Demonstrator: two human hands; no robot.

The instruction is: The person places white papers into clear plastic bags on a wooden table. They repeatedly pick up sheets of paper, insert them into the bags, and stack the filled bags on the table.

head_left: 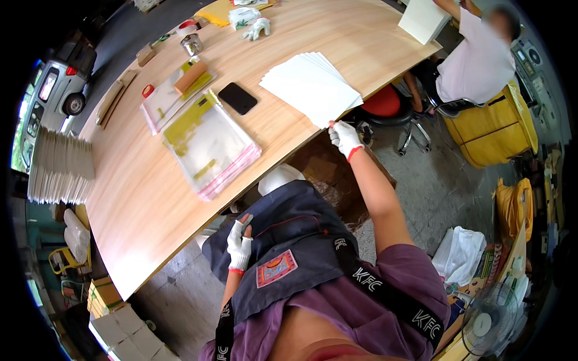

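Note:
My right hand [345, 138], in a white glove with a red cuff, is closed at the near corner of a fanned stack of white sheets [310, 87], by the table edge. Thumb and fingers pinch that corner; how many sheets they hold I cannot tell. My left hand [239, 245], in a white glove with bare fingertips, hovers in front of the dark apron [283, 222]. Its fingers are apart and nothing shows in them. Left of the sheets lie a black phone [238, 98] and a pile of clear plastic bags [211, 144] with pink edges.
The wooden table [132, 198] curves across the view. A tall stack of white sheets [60, 165] stands at its left. Farther back are a metal cup [191, 44] and work gloves [257, 28]. Another person [475, 57] sits far right, near a red stool [382, 103].

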